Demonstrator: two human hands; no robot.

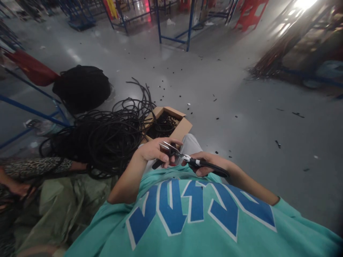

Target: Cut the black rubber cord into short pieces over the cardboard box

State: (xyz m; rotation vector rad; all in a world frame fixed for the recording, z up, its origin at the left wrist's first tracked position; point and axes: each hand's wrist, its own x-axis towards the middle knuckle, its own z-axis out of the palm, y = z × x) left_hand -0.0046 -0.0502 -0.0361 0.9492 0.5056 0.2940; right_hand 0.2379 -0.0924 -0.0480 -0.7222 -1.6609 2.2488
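Note:
My left hand (154,150) is closed on a short black rubbery strip (157,164), one end of which sticks out below the thumb. In my right hand (205,162) are scissors (194,161) with black-and-white handles. Their blades stand apart and point at the fingers of my left hand, with dark material close beside them; whether the blades touch it I cannot tell. Just past my hands, an open cardboard box (181,129) contains many small black pieces. A big tangled heap of black cord (107,137) lies to its left, some strands crossing the box's edge.
A round black bundle (81,87) sits behind the heap. At left are a blue metal frame (29,109) and another person's hand (21,189). Black scraps (217,118) dot the grey floor (252,142). Blue table legs (189,30) and a red stool (250,14) stand farther back.

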